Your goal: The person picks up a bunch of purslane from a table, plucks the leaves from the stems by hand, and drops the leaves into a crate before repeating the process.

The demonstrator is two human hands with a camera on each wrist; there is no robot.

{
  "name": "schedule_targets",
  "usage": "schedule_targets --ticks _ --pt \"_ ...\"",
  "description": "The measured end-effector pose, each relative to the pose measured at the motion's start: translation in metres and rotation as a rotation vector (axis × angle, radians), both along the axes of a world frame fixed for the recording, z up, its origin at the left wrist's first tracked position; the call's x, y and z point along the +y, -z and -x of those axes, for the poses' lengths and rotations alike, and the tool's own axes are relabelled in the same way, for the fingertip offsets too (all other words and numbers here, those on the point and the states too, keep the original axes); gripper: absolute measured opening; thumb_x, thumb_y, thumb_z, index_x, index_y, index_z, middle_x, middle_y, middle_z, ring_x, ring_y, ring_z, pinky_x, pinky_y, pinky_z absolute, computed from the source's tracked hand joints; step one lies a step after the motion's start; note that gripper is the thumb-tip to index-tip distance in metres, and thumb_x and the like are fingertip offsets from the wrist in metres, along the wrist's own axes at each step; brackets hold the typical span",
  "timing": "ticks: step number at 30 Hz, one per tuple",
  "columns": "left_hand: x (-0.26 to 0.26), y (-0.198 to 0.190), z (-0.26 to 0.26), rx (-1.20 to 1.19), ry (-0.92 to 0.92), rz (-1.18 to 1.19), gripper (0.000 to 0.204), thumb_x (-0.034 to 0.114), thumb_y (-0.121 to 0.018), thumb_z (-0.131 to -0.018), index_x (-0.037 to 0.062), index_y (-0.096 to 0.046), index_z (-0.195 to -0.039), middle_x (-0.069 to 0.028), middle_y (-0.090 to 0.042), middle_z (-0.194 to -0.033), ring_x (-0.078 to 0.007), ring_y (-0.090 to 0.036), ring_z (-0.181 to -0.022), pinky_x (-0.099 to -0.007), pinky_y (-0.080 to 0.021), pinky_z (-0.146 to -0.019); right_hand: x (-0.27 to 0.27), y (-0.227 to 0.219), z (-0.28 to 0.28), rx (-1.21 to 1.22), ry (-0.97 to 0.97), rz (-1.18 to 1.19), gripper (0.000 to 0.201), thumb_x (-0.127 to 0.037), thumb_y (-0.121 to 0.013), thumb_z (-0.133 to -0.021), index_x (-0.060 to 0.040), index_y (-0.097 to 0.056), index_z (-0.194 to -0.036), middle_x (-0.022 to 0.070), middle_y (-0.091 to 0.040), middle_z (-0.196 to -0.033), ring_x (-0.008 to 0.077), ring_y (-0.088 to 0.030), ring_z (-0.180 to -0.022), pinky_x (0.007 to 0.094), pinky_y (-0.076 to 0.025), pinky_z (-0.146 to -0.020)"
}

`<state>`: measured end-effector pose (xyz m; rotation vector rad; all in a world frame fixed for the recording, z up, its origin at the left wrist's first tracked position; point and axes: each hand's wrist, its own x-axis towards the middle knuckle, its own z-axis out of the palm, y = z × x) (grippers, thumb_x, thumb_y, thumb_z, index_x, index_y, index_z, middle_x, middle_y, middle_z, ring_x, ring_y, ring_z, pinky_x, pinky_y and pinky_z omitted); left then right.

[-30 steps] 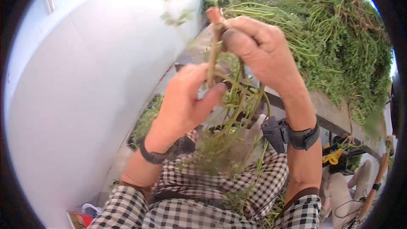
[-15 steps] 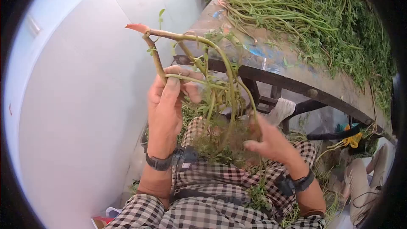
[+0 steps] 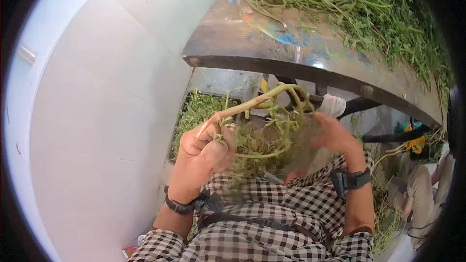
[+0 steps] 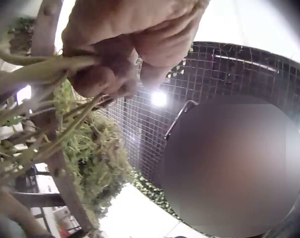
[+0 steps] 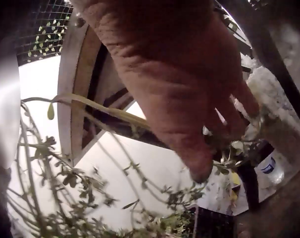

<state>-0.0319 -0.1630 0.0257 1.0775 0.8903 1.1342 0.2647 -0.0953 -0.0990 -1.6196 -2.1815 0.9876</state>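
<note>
My left hand (image 3: 199,157) grips a thick-stemmed leafy plant (image 3: 252,103) near its reddish cut end, above my lap. From there the stem runs right and bends over, and its thinner leafy shoots hang in a tangle. The left wrist view shows several stems (image 4: 36,74) running out from between the curled fingers. My right hand (image 3: 337,136), blurred, is at the right side of the leafy shoots with thumb and fingers spread apart. In the right wrist view small leaves (image 5: 234,156) show at its fingertips.
A worn table (image 3: 218,34) ahead bears a large heap of green plants (image 3: 388,24). Below its edge, a dark crate of cut greens (image 3: 196,116) stands on the floor by the white wall (image 3: 111,82). A white cloth (image 3: 333,105) is wrapped round a dark bar under the table.
The left hand has tilted and lowered the plant, so its reddish end now sits at the fist. My right hand dropped from the stem top to the leafy shoots, then rose slightly.
</note>
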Motion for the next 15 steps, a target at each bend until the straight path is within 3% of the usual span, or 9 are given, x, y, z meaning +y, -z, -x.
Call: schedule_targets --ticks 4,7,8,10,12,13,15 --pt "0.006 -0.005 -0.021 0.158 0.087 -0.066 0.010 0.007 -0.053 -0.081 -0.0019 -0.058 -0.085 -0.0019 -0.054 -0.070 -0.0034 -0.044 -0.054 -0.0185 -0.035 -0.047 -0.014 -0.044 -0.002 0.398 0.359 -0.051 0.052 -0.016 -0.063 -0.071 -0.0023 -0.048 -0.119 0.0182 -0.054 -0.112 0.0309 -0.053 -0.104 0.0354 -0.041 -0.089" --pt "0.012 -0.008 -0.033 0.211 0.202 -0.126 0.009 0.005 -0.055 -0.079 -0.0021 -0.059 -0.083 -0.0018 -0.054 -0.070 -0.0044 -0.045 -0.054 -0.0187 -0.036 -0.047 -0.027 -0.066 0.006 0.440 0.268 -0.535 0.045 -0.014 -0.062 -0.071 -0.0027 -0.051 -0.113 0.0161 -0.058 -0.104 0.0271 -0.057 -0.097 0.0330 -0.043 -0.085" --pt "0.014 -0.008 -0.036 0.228 0.240 -0.149 0.009 0.004 -0.056 -0.078 -0.0022 -0.060 -0.082 -0.0017 -0.054 -0.069 -0.0047 -0.046 -0.053 -0.0187 -0.036 -0.047 -0.030 -0.069 0.007 0.457 0.190 -0.498 0.044 -0.014 -0.061 -0.071 -0.0028 -0.051 -0.112 0.0157 -0.058 -0.102 0.0266 -0.057 -0.096 0.0329 -0.043 -0.084" --pt "0.012 -0.013 -0.046 0.188 0.147 -0.168 0.011 0.007 -0.056 -0.079 -0.0030 -0.060 -0.081 -0.0018 -0.054 -0.070 -0.0055 -0.047 -0.054 -0.0188 -0.037 -0.047 -0.035 -0.074 0.006 0.489 0.026 -0.423 0.042 -0.014 -0.061 -0.072 -0.0029 -0.052 -0.111 0.0150 -0.059 -0.100 0.0254 -0.058 -0.093 0.0326 -0.044 -0.082" --pt "0.021 -0.016 -0.046 0.185 0.108 -0.175 0.014 0.010 -0.056 -0.079 -0.0032 -0.060 -0.081 -0.0017 -0.054 -0.071 -0.0057 -0.047 -0.054 -0.0189 -0.037 -0.048 -0.046 -0.079 0.008 0.597 -0.089 -0.212 0.040 -0.018 -0.062 -0.073 -0.0023 -0.054 -0.108 0.0144 -0.059 -0.093 0.0281 -0.058 -0.085 0.0336 -0.046 -0.076" --pt "0.030 -0.010 -0.040 0.184 0.143 -0.280 0.016 0.011 -0.053 -0.080 -0.0031 -0.058 -0.078 -0.0025 -0.054 -0.072 -0.0063 -0.048 -0.058 -0.0198 -0.038 -0.051 -0.050 -0.080 0.009 0.635 -0.155 -0.170 0.040 -0.019 -0.062 -0.073 -0.0023 -0.054 -0.108 0.0144 -0.059 -0.092 0.0288 -0.058 -0.083 0.0341 -0.046 -0.075" --pt "0.036 0.000 -0.048 0.169 -0.010 -0.387 0.015 0.011 -0.052 -0.081 -0.0027 -0.057 -0.078 -0.0032 -0.054 -0.072 -0.0070 -0.048 -0.060 -0.0208 -0.038 -0.053 -0.061 -0.086 0.019 0.723 -0.232 -0.158 0.038 -0.022 -0.061 -0.074 -0.0030 -0.055 -0.106 0.0146 -0.057 -0.086 0.0310 -0.057 -0.078 0.0357 -0.046 -0.070"
